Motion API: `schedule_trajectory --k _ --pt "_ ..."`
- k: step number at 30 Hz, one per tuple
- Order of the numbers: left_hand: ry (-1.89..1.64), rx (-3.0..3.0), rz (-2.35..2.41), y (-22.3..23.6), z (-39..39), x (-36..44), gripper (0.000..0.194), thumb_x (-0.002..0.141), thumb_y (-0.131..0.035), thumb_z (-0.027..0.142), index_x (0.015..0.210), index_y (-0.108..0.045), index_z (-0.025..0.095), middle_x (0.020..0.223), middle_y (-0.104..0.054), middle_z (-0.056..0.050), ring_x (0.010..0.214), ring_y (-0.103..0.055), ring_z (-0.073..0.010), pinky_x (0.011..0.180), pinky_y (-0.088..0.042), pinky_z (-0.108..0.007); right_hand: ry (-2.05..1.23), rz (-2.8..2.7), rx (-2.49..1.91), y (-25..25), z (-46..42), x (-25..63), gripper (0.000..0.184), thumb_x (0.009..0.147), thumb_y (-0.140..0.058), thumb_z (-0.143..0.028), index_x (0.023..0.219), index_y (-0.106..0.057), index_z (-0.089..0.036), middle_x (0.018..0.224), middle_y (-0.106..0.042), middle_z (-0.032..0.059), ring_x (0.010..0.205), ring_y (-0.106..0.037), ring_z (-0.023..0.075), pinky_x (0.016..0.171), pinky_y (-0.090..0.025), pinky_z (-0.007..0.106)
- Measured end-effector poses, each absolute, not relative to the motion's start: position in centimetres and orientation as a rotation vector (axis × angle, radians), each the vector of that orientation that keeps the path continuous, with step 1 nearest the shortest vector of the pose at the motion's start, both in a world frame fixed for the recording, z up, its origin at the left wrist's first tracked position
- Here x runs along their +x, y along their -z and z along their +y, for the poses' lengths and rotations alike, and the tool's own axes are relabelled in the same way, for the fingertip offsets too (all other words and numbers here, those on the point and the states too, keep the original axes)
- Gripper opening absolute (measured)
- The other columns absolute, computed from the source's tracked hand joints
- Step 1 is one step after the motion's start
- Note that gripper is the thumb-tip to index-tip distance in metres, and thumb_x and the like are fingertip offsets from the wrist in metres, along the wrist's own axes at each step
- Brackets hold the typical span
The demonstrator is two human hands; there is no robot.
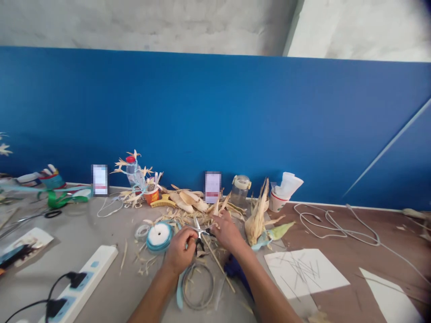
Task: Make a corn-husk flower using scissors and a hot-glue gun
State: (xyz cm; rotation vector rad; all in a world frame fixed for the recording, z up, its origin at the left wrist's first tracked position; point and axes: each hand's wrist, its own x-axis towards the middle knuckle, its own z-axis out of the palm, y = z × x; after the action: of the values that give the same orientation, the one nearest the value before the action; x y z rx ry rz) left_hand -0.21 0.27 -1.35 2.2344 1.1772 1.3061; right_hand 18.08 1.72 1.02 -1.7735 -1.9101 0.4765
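Observation:
My left hand is closed, its fingers curled together just left of the scissors; whatever they grip is hidden. Metal scissors with black handles lie between my two hands, blades pointing away from me. My right hand reaches over the right side of the scissors, with its fingers pinched on a pale strip of dry corn husk. Behind both hands spreads a heap of corn husks. Beside my left hand is a spool of blue ribbon. A coil of wire lies nearer me.
A power strip with black plugs lies front left. Two phones, one centre and one left, lean on the blue partition. A lidded jar, a husk bundle, a paper cup and white paper stand or lie right.

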Motion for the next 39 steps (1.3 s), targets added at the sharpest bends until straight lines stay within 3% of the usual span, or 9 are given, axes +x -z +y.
schedule_trajectory --k 5,10,14,17,21,25,29,33,39 --pt "-1.254 2.206 1.238 1.2 0.0 -0.1 0.018 0.072 -0.041 0.006 0.071 -0.053 0.020 0.068 -0.057 0.000 0.065 -0.054 -0.0140 0.061 -0.042 -0.023 -0.512 -1.994 -1.838 -0.7 1.6 17.7 0.038 0.076 -0.053 -0.025 0.115 -0.056 -0.025 0.141 -0.031 0.0108 0.104 -0.057 0.0237 0.085 -0.042 0.033" --pt "-1.239 2.196 1.247 1.0 0.0 -0.1 0.017 0.073 -0.041 0.009 0.072 -0.054 0.020 0.068 -0.057 0.000 0.065 -0.054 -0.0141 0.061 -0.042 -0.024 -0.416 -1.936 -1.795 -0.4 2.0 17.8 0.030 0.077 -0.049 -0.017 0.105 -0.059 -0.015 0.135 -0.040 0.0157 0.107 -0.055 0.0222 0.089 -0.041 0.031" --pt "-1.233 2.187 1.274 1.0 0.0 -0.2 0.016 0.075 -0.041 0.013 0.072 -0.055 0.019 0.067 -0.057 0.000 0.063 -0.053 -0.0143 0.060 -0.042 -0.024 -0.347 -1.821 -1.840 -0.9 2.2 18.1 0.035 0.080 -0.044 -0.016 0.113 -0.052 -0.009 0.136 -0.036 0.0204 0.110 -0.053 0.0241 0.089 -0.041 0.032" --pt "-1.186 2.150 1.315 0.9 0.0 -0.2 0.009 0.077 -0.046 0.021 0.073 -0.054 0.019 0.065 -0.055 0.001 0.060 -0.052 -0.0142 0.058 -0.043 -0.025 -0.289 -1.791 -1.879 -1.5 1.9 18.2 0.039 0.079 -0.049 -0.022 0.117 -0.051 -0.012 0.135 -0.034 0.0190 0.102 -0.056 0.0266 0.084 -0.044 0.035" --pt "-1.163 2.113 1.387 1.1 0.1 -0.2 0.013 0.079 -0.047 0.027 0.070 -0.051 0.020 0.061 -0.053 0.002 0.057 -0.051 -0.0139 0.056 -0.042 -0.025 -0.147 -1.795 -1.795 -2.6 1.3 18.0 0.032 0.080 -0.047 -0.020 0.110 -0.058 -0.016 0.124 -0.047 0.0146 0.102 -0.054 0.0245 0.084 -0.041 0.034" --pt "-1.246 2.097 1.382 1.7 0.6 -0.4 0.014 0.081 -0.042 0.022 0.077 -0.055 0.020 0.070 -0.060 -0.001 0.067 -0.056 -0.0165 0.063 -0.045 -0.028 -0.208 -2.069 -1.647 -3.0 1.0 17.6 0.027 0.085 -0.040 -0.018 0.098 -0.063 -0.019 0.101 -0.061 0.0081 0.094 -0.056 0.0174 0.082 -0.039 0.026" --pt "-1.283 2.119 1.309 2.3 0.9 -0.7 0.021 0.079 -0.038 0.013 0.083 -0.057 0.020 0.076 -0.061 -0.003 0.073 -0.058 -0.0173 0.068 -0.046 -0.030 -0.282 -2.337 -1.680 -2.0 0.7 17.2 0.021 0.079 -0.047 -0.015 0.080 -0.068 -0.019 0.083 -0.064 0.0068 0.078 -0.059 0.0176 0.069 -0.040 0.025" --pt "-1.244 2.145 1.276 2.8 1.2 -0.8 0.027 0.071 -0.035 0.003 0.075 -0.056 0.020 0.075 -0.057 -0.002 0.074 -0.056 -0.0157 0.068 -0.046 -0.028 -0.231 -2.360 -1.764 -0.8 0.5 16.9 0.023 0.074 -0.047 -0.010 0.080 -0.069 -0.016 0.092 -0.060 0.0127 0.076 -0.059 0.0201 0.065 -0.040 0.027" --pt "-1.254 2.161 1.273 2.8 1.3 -0.8 0.025 0.066 -0.037 0.002 0.069 -0.055 0.020 0.078 -0.057 -0.002 0.078 -0.056 -0.0168 0.071 -0.046 -0.030 -0.179 -2.398 -1.775 -0.6 0.4 16.8 0.026 0.075 -0.047 -0.012 0.088 -0.068 -0.020 0.097 -0.056 0.0114 0.081 -0.059 0.0219 0.069 -0.040 0.030"
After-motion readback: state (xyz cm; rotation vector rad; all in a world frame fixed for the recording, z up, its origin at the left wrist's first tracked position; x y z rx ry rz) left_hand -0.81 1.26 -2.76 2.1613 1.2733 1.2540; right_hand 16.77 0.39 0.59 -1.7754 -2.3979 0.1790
